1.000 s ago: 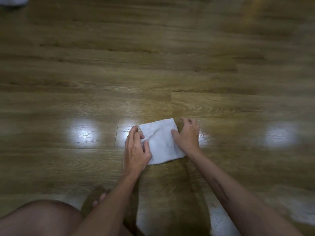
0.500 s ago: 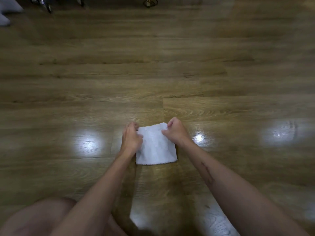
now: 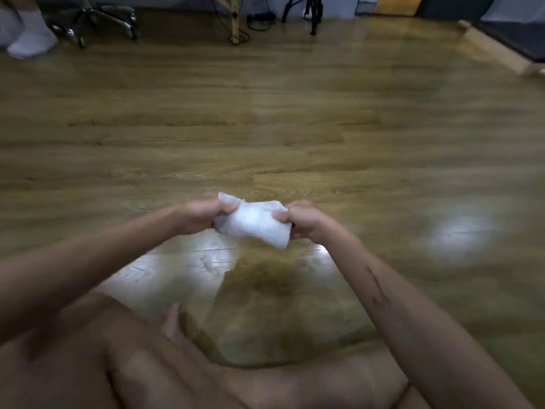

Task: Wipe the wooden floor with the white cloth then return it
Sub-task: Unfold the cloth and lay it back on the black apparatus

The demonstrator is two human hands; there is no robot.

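Note:
A folded white cloth (image 3: 253, 224) is held up off the wooden floor (image 3: 265, 128) in front of me. My left hand (image 3: 203, 215) grips its left end with closed fingers. My right hand (image 3: 305, 221) pinches its right end. The cloth sags a little between them, its lower right corner hanging down. The floor beneath shines with bright light reflections.
My bare legs (image 3: 177, 364) fill the lower part of the view. At the far edge of the floor stand a chair base on castors (image 3: 100, 22), a wooden leg (image 3: 234, 22), cables and a dark stand (image 3: 312, 16). Another person's white-socked feet (image 3: 28, 36) are at the far left.
The cloth lay flat on the floor under both hands; both hands have now lifted it into the air. The view has tilted up and shows the far side of the room.

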